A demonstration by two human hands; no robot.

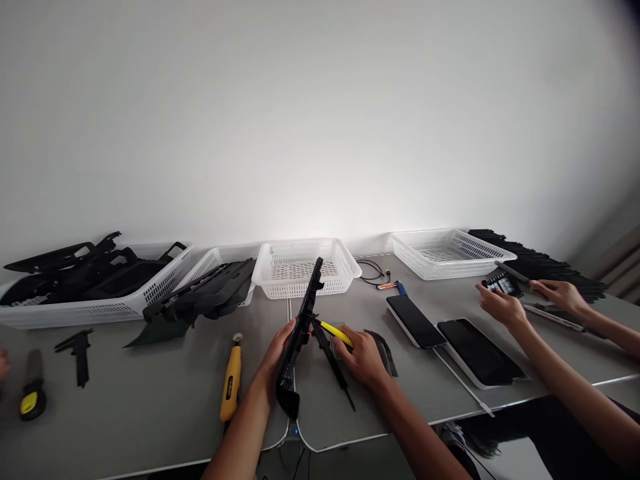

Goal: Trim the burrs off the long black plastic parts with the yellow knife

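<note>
My left hand (pixel 279 348) is closed around a long black plastic part (pixel 299 340), held up on edge and tilted above the table. In my right hand (pixel 361 355) is a slim yellow-handled tool (pixel 336 333), its dark tip at the side of the part facing it. Whether the tip touches the part I cannot tell. Below the two hands a black caliper (pixel 334 365) lies on the table. A dark cloth-like piece (pixel 384 352) is partly hidden behind my right hand. To the left of my left forearm lies a yellow power tool (pixel 231 380).
White baskets (pixel 306 288) line the wall; the left one (pixel 125 310) holds black parts. Black panels (pixel 220 290) overhang another. A second caliper (pixel 80 357) and a knife (pixel 33 393) lie left. Devices (pixel 415 321) and a co-worker's hands (pixel 505 308) are right, another person's fingers (pixel 4 365) far left.
</note>
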